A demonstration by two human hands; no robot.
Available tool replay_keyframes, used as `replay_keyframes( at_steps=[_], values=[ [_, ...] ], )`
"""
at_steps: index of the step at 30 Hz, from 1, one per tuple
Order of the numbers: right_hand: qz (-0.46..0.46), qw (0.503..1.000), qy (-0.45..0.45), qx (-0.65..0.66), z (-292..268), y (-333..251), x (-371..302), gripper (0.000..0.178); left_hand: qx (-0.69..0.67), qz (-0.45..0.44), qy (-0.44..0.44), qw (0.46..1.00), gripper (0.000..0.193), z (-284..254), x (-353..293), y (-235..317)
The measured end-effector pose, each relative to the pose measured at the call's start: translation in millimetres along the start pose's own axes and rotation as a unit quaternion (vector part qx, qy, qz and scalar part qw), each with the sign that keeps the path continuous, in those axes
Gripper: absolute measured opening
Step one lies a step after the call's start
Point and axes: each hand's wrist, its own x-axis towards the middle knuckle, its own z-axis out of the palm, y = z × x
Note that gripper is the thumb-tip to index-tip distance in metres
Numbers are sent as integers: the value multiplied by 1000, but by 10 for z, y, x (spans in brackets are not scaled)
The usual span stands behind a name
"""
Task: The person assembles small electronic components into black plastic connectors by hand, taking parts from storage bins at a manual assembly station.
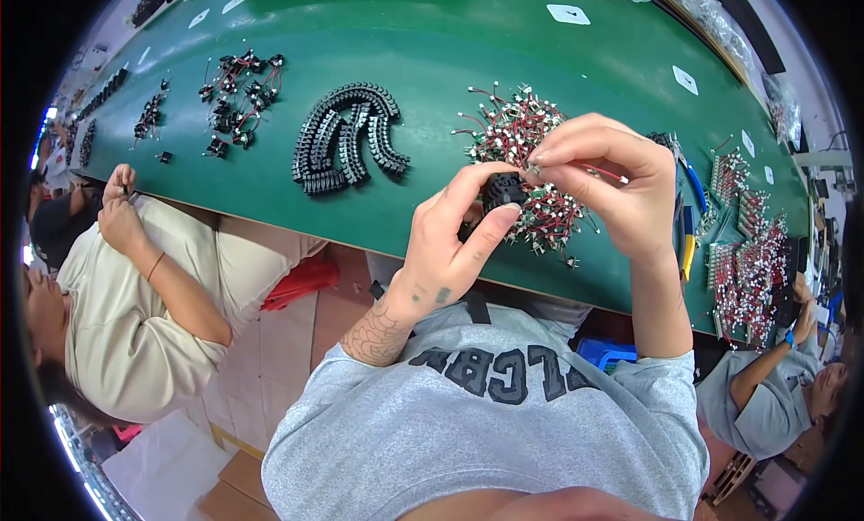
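Now the left hand grips a small black plastic block over the green tabletop; at the block's two o'clock, the right hand pinches a thin red-wired piece, with tangled white-tipped red wires heaped at twelve.

A head-worn fisheye looks down from close above left hand, right hand and green table.

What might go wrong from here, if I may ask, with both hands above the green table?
The thin red wire with a white end, held in the right hand, could snag on the jumbled heap of red-wired white connectors close by. The small black plastic piece, pinched in the left hand, might slip.
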Motion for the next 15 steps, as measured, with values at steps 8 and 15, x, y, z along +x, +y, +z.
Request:
replay_keyframes(
  at_steps=[8,15],
  values=[
    [-32,996,-16,-82,-27,76,-8,12,28,29,-9,999,31,-7,-9,-24],
    [-12,992,-82,-100,-42,-3,37,26,71,27,-21,997,30,-4,-24,-39]
  ],
)
